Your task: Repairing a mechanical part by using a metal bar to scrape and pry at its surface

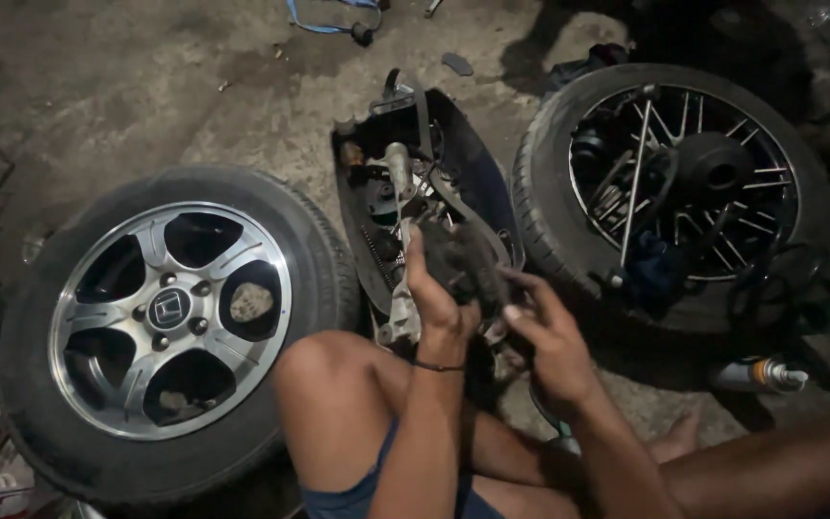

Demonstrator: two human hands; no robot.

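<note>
Head view: left hand and right hand both pinch a dark grimy part, held above the knees, near the opened black casing. Cleaning looks midway; casing remains apart between alloy wheel and spoked wheel.

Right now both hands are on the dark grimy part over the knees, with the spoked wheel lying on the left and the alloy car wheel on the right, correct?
Not quite: the sides are swapped. In the head view the alloy car wheel lies on the left and the spoked wheel on the right. The left hand and right hand do both hold the dark grimy part over the knees.
</note>
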